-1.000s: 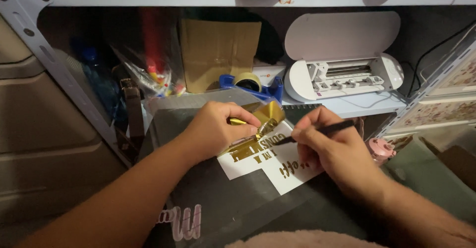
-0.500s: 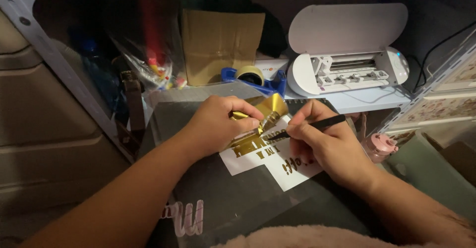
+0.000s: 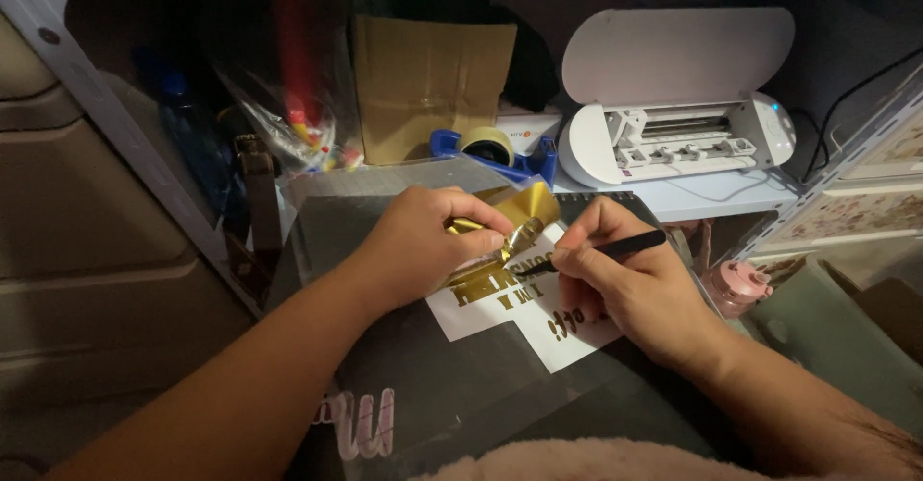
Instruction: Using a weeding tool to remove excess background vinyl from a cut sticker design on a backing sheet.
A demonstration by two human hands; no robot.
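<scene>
A white backing sheet (image 3: 500,322) with gold cut-out letters lies on a dark cutting mat (image 3: 413,385) on my lap. My left hand (image 3: 423,246) pinches a curled strip of gold foil vinyl (image 3: 519,214) that lifts off the sheet's far edge. My right hand (image 3: 625,289) grips a thin black weeding tool (image 3: 615,247), its tip touching the gold letters beside the peeled strip. Both hands nearly meet over the sheet's top corner.
A white cutting machine (image 3: 673,106) sits on the shelf behind. Left of it are a blue tape dispenser (image 3: 490,149), a brown cardboard piece (image 3: 433,82) and plastic bags with small items (image 3: 298,135). A grey metal shelf upright (image 3: 106,125) slants at left; a pink object (image 3: 735,289) sits at right.
The gold strip has been pulled a little further up and off the sheet, and the tool tip has shifted slightly along the letters. The view has tilted down a bit.
</scene>
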